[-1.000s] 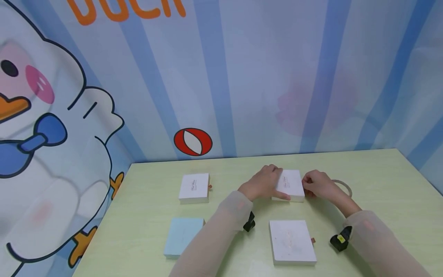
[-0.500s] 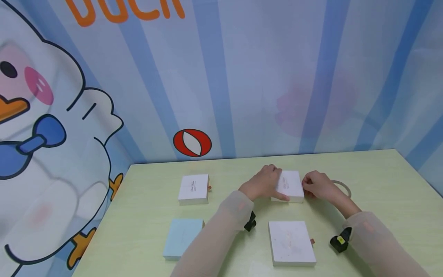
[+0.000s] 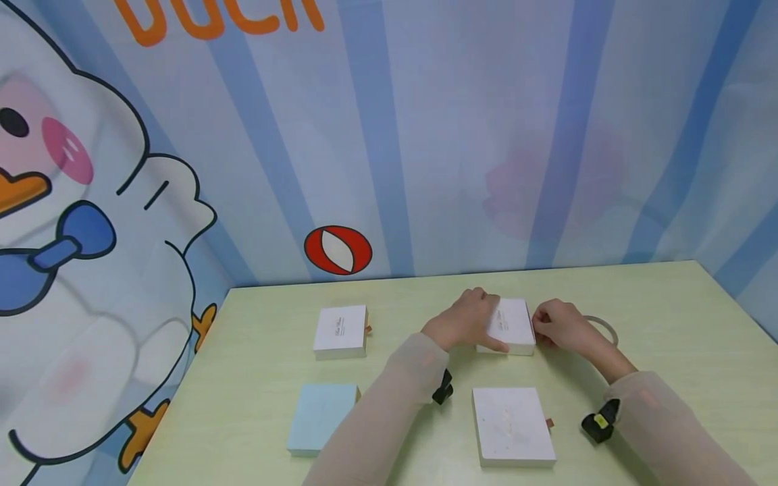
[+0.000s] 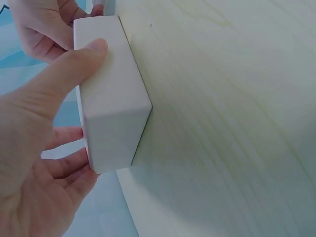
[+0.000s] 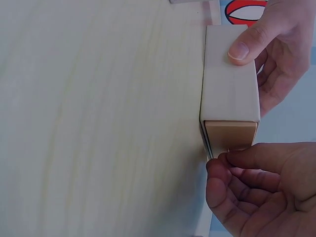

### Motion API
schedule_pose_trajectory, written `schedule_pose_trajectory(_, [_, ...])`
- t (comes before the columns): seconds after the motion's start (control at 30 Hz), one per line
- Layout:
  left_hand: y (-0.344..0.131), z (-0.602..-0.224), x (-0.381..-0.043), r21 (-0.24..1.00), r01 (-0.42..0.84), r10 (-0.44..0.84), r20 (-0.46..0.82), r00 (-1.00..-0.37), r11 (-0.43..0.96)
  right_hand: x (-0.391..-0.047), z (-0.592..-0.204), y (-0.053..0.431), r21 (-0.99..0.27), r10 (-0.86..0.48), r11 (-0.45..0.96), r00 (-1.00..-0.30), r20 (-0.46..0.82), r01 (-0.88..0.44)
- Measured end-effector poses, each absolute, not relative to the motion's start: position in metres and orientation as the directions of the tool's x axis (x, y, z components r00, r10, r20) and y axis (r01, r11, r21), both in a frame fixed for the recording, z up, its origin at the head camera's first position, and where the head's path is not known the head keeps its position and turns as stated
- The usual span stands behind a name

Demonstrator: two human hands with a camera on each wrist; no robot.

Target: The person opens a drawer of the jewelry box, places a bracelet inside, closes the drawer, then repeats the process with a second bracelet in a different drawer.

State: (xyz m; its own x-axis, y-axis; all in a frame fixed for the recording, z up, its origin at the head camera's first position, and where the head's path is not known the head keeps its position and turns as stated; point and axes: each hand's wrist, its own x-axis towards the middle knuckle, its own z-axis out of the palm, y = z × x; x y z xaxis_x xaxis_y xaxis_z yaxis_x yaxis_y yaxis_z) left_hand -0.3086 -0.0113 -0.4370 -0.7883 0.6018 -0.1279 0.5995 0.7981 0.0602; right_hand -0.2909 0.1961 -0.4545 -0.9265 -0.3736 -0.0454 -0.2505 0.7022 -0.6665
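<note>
My left hand [image 3: 464,320] holds a small white drawer box [image 3: 512,325] with printed text on top, at the back right of the table. In the left wrist view its thumb [image 4: 96,49] lies on the near side of the box, with fingers at the far left edge. My right hand [image 3: 560,325] is at the box's right end, thumb and forefinger pinched together. The right wrist view shows the brown inner drawer [image 5: 229,132] inside the white sleeve, the pinching fingertips right against it. Those fingertips hide the pull tab; similar boxes show a small brown ribbon tab there.
Another small white box [image 3: 340,331] with a brown tab stands at the back left. A light blue box [image 3: 319,418] lies front left, partly behind my left sleeve. A larger white box [image 3: 513,426] lies front right. A pale ring-shaped object [image 3: 604,327] is behind my right wrist.
Both hands have shifted very slightly to the right. A thin dark gap now shows along the box's right end, beside my right fingertips. The other boxes stay in place.
</note>
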Motion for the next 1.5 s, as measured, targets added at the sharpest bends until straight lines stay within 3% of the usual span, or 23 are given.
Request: schedule_pose_trajectory(1.5, [-0.0055,-0.4347,-0.3083,0.074,0.587,0.591,-0.132,-0.796,0.806,-0.2908,-0.4529,0.2026,-0.624,-0.378,0.729,-0.925,-0.026,-0.280])
